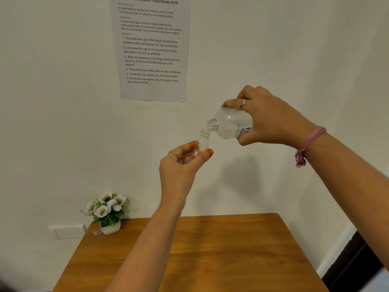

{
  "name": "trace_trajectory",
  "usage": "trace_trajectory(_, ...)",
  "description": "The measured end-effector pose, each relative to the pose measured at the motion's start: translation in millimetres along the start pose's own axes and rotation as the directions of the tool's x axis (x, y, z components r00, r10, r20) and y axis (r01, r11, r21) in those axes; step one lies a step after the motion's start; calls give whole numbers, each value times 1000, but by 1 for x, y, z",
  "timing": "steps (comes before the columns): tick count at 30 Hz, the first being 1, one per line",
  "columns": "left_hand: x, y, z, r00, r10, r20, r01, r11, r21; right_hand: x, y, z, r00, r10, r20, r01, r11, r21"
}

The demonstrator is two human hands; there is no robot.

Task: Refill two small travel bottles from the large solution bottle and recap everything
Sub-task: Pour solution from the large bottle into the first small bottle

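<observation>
My right hand (267,116) grips the large clear solution bottle (230,123), uncapped and tipped to the left, well above the table. Its open neck sits right over the mouth of a small clear travel bottle (203,142). My left hand (181,167) holds that small bottle upright between thumb and fingers; a small red-and-white label shows near my thumb. The small bottle is uncapped too. No caps and no second travel bottle are in view.
A wooden table (210,249) lies below my arms, against a white wall. A white pot of artificial flowers (108,211) stands at its back left corner. An instruction sheet (152,47) is taped to the wall, with a wall socket (68,231) lower left.
</observation>
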State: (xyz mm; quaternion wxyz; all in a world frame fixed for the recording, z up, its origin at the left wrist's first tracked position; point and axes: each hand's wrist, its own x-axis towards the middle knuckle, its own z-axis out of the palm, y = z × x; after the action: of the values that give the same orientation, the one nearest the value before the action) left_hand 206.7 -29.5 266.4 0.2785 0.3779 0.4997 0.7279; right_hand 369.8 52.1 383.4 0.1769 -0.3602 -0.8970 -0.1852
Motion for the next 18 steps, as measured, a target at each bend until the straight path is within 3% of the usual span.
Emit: trace_trajectory(18, -2, 1, 2, 1000, 10, 10, -10, 1000, 2, -3, -1, -5, 1000, -1, 0, 1, 1000, -3)
